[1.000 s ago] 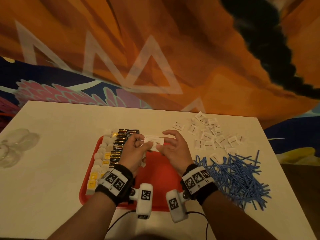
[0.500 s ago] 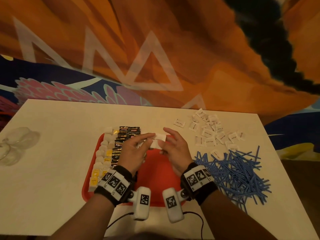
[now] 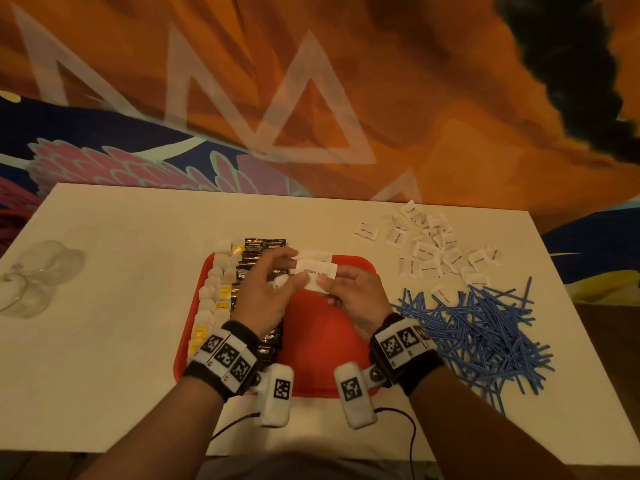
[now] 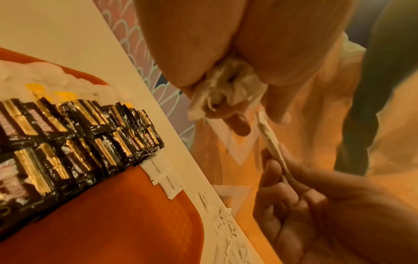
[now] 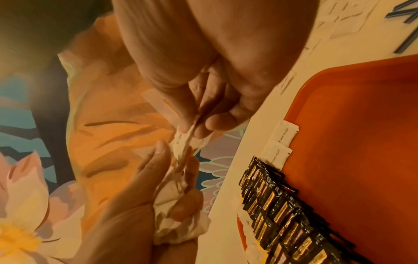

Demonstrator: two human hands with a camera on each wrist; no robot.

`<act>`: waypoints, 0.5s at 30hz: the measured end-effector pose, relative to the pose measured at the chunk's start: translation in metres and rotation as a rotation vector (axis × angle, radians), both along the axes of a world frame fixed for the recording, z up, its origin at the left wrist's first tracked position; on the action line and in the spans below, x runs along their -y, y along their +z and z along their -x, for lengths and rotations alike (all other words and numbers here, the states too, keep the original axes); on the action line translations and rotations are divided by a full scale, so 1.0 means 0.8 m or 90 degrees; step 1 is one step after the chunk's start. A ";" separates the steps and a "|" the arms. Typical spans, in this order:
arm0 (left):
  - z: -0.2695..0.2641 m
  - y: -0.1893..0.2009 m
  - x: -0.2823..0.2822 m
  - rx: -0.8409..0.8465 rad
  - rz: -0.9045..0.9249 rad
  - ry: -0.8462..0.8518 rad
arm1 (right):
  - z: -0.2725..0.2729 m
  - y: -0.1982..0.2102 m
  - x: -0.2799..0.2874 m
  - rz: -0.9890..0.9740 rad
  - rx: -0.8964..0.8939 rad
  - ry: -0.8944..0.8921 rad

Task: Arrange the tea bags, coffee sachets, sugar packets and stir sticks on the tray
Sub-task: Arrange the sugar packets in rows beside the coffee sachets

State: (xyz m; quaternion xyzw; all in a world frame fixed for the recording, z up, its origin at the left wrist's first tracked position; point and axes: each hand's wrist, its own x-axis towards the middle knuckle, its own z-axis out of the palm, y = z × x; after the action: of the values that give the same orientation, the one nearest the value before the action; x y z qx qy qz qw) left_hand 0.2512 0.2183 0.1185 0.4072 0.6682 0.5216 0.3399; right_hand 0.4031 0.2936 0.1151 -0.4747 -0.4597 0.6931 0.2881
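A red tray (image 3: 322,358) lies in front of me, with white tea bags (image 3: 214,292) down its left side and black-and-gold coffee sachets (image 3: 259,247) beside them. Two brown sugar packets (image 4: 162,171) lie at the tray's far edge. Both hands meet above the far part of the tray. My left hand (image 3: 277,282) grips a crumpled bunch of white sugar packets (image 5: 178,223) in its curled fingers. My right hand (image 3: 343,289) pinches a sugar packet (image 3: 317,271), label up, between thumb and fingers, and the left fingertips touch it.
Loose sugar packets (image 3: 429,251) are scattered on the white table at the back right. A heap of blue stir sticks (image 3: 485,334) lies right of the tray. Crumpled clear plastic (image 3: 38,275) sits at the left edge. A painted wall rises behind the table.
Both hands have stayed together over the tray's far part, fingers shifting on the packets. The top packet now lies flatter, with its label showing.
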 end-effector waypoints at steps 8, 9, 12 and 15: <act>0.002 -0.004 -0.003 -0.066 0.009 -0.085 | 0.013 -0.012 -0.004 0.110 -0.031 -0.029; 0.003 -0.005 -0.004 -0.051 0.017 -0.071 | 0.013 -0.014 -0.005 0.107 -0.028 -0.041; 0.012 -0.010 -0.006 -0.024 0.030 -0.039 | 0.013 -0.021 -0.008 0.115 -0.027 -0.045; 0.024 -0.014 -0.011 -0.037 0.058 -0.076 | 0.011 -0.032 -0.013 0.105 0.018 0.018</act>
State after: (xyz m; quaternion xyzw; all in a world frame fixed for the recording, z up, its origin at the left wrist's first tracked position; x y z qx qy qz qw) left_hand 0.2322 0.2270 0.1073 0.4459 0.6752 0.4574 0.3689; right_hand 0.3943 0.3041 0.0898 -0.5000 -0.4114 0.7260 0.2319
